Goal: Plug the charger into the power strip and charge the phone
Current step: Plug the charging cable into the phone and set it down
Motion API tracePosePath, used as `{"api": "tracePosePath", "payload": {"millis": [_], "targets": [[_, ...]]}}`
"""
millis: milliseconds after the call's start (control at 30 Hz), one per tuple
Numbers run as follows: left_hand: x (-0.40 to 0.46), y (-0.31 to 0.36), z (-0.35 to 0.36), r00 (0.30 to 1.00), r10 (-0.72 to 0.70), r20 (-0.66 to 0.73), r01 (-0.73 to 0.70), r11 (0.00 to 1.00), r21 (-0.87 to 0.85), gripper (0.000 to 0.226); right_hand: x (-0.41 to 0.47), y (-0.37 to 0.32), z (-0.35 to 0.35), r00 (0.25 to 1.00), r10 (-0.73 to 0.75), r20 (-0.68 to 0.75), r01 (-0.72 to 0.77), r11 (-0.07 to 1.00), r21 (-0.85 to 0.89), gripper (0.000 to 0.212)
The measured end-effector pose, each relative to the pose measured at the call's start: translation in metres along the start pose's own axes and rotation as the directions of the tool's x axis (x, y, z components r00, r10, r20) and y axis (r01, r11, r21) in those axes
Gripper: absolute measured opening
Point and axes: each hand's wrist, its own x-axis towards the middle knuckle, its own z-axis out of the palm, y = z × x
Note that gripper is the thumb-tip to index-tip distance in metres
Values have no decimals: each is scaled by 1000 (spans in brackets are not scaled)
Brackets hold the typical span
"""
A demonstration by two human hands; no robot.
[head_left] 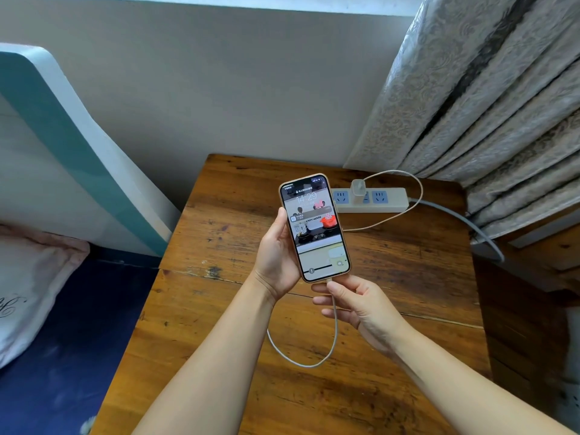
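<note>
At the far left of the frame lie one pillow [29, 277] and one bed [62, 324], out of the way. In the middle, one left hand [277, 262] holds one phone [314, 227] up above the table [219, 356], with the fingers wrapped around its left edge and back. The screen is lit. Just below the phone, one right hand [354, 301] pinches the plug end of one cable [334, 337], thumb and first finger squeezed together on it, right at the phone's bottom edge. I cannot tell if the plug is all the way in. If it goes in crooked, or is not pushed far enough, I think the phone may not charge. The cable hangs in a loop under the hands, so a quick pull could catch it and tug the plug back out. The phone is only held along one side, so a hard push from below might make it slip and drop onto the table. To the upper right, one charger [357, 188] sits in one strip [389, 200], which shows three blue sockets. A hard tug on the cable could drag them. One curtain [489, 98] hangs at the far right.
</note>
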Motion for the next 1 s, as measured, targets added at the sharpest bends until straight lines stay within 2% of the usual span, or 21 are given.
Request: {"api": "tracePosePath", "payload": {"millis": [133, 300, 533, 700, 767, 1000], "targets": [[-1, 0, 1, 1000, -13, 3, 13, 1000, 7, 53, 2, 2, -2, 1000, 15, 9, -15, 1000, 11, 36], [-2, 2, 2, 1000, -12, -2, 12, 1000, -4, 54, 3, 1, -2, 1000, 14, 6, -14, 1000, 13, 29], [-1, 4, 1, 1000, 4, -20, -5, 1000, -18, 50, 5, -1, 0, 1000, 21, 20, -21, 1000, -1, 30], [-3, 2, 0, 1000, -6, -29, 5, 999, -52, 50, 8, -9, -4, 1000, -3, 31, -3, 979, 202, 37], [-3, 1, -2, 999, -13, -39, 10, 998, -69, 49, 10, -13, -9, 1000, 3, 23, -9, 965, 263, 32], [4, -1, -23, 986, -40, -163, 25, 996, -91, 51, 23, -12, -32, 992, 124, 19, -124, 943, 309, 31]]}}
